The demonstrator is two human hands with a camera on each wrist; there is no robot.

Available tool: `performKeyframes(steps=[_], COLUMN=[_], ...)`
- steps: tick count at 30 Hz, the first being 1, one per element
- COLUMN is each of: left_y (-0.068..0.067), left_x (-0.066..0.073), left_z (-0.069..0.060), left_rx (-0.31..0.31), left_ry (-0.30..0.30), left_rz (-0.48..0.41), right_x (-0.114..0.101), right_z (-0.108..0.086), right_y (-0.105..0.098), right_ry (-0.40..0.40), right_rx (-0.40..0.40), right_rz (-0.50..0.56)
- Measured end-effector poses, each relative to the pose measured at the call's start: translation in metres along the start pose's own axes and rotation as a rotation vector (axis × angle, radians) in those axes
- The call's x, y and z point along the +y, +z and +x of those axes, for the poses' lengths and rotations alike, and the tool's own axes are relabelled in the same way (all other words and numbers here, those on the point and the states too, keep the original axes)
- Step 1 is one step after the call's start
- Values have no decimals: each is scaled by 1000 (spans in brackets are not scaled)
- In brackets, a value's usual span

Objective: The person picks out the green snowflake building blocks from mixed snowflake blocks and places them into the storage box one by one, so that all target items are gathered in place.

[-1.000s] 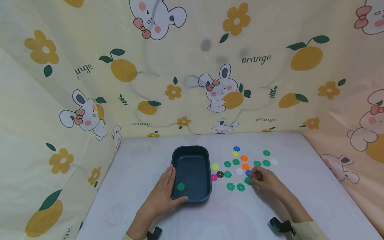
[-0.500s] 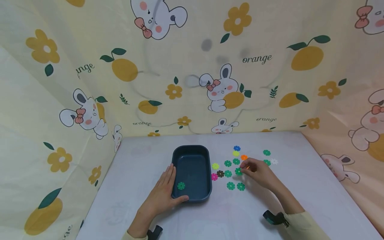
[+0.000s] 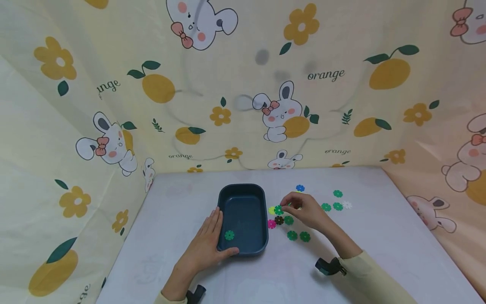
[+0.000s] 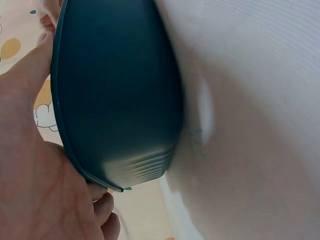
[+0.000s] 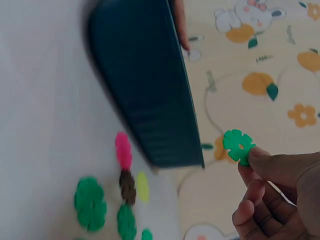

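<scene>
A green snowflake disc is pinched between thumb and index finger of my right hand. In the head view this hand hovers right of the dark blue tray, above other discs. My left hand rests against the tray's near left corner. Its straight fingers lie along the left side and its thumb along the near rim. In the left wrist view, the left hand touches the tray's rim. One green disc lies inside the tray. Some discs are hidden beneath my right hand.
Beside the tray's right side lie a pink disc, a brown disc and a yellow disc. Several green discs are scattered farther right, near a white disc. A blue disc is at the back. A printed cloth backdrop surrounds the table.
My right hand has picked up a green disc from the right part of the spread and carried it left toward the tray. My left hand and the tray have stayed in place.
</scene>
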State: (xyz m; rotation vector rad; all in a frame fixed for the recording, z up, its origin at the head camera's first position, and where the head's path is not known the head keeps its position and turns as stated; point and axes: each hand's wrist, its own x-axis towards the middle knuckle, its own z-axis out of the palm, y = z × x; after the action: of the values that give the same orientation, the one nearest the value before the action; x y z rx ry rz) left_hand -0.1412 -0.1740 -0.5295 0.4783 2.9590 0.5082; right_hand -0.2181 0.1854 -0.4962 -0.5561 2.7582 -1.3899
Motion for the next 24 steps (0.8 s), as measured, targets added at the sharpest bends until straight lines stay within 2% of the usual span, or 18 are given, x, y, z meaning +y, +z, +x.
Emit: performKeyframes(steps=[10, 24], left_y=[0, -1], left_x=[-1, 0], left_z=[1, 1], left_rx=[-9, -11], left_ry=[-6, -1], left_rz=[2, -11], right_x=[-25, -37], right_z=[24, 52], right_y=[34, 78], right_ry=[-50, -102], right_rx=[-107, -211], right_rz=[107, 109])
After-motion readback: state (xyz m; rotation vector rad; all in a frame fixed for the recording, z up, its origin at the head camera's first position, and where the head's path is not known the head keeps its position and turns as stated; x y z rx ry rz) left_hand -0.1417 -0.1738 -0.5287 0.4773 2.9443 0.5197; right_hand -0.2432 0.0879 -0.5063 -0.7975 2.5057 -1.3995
